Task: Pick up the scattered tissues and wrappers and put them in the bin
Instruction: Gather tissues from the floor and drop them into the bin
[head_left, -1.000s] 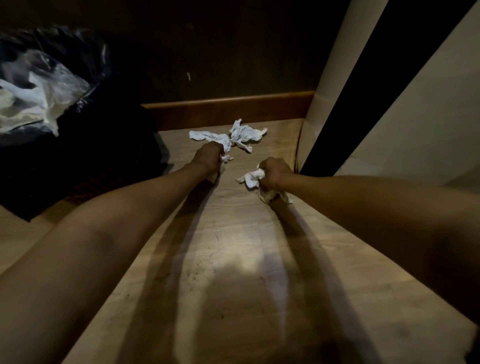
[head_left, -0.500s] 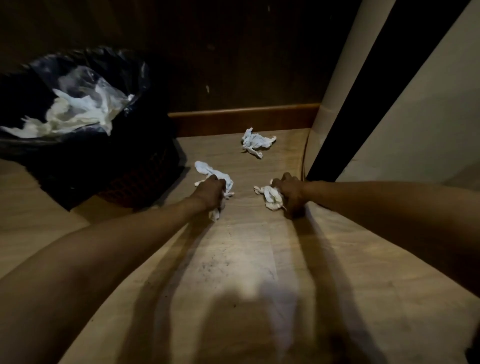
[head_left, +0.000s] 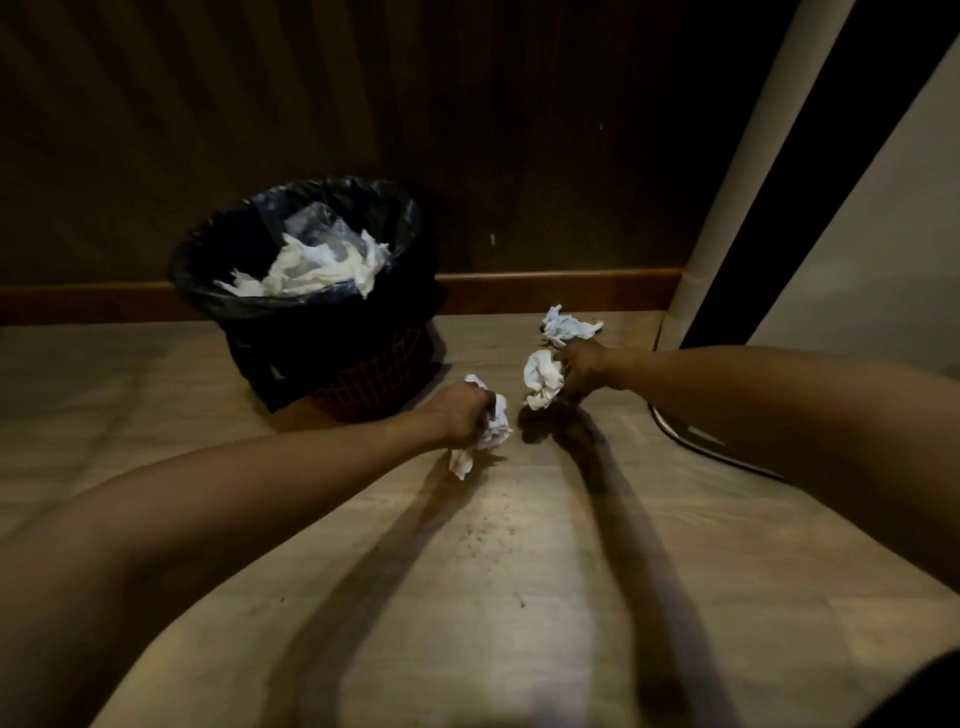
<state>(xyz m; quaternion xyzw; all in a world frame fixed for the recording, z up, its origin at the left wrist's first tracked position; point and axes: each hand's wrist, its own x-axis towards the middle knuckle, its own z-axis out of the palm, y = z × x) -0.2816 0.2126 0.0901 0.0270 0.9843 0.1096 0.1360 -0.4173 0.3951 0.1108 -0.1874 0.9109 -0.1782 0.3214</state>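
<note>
I've got both hands low over the wood floor (head_left: 467, 597), arms stretched fwd. My left hand (head_left: 460, 415) is fisted around a crumpled white tissue (head_left: 493, 423); bits of it stick out above the knuckles and a tail hangs below the fist, approx. touching the floor. My right hand (head_left: 584, 370) is pinched shut on a second tissue wad (head_left: 541, 379), which bulges out on the side facing my left hand. The two hands are near each other but apart, w/ a strip of bare floor and shadow between them. Can't tell if the right wad is lifted or resting on the boards.

Just beyond my right hand, a third tissue (head_left: 566, 326) lies loose on the floor, close to the skirting board (head_left: 561, 291) and not touched by either hand.

The bin (head_left: 332, 364) stands beyond my left hand and a bit to its left, upright, w/ a black liner bag (head_left: 218, 249) folded over the rim. Inside I see white tissues (head_left: 311, 270) and some clear plastic wrap (head_left: 317, 223) piled near the top. Bin and left hand are near, not touching.

To the right of my right arm a dark cable (head_left: 691, 447) curves along the floor. A pale vertical post (head_left: 727, 197) rises from the floor beyond that arm, next to a dark gap. Lighting is dim; long arm shadows run back toward me.
</note>
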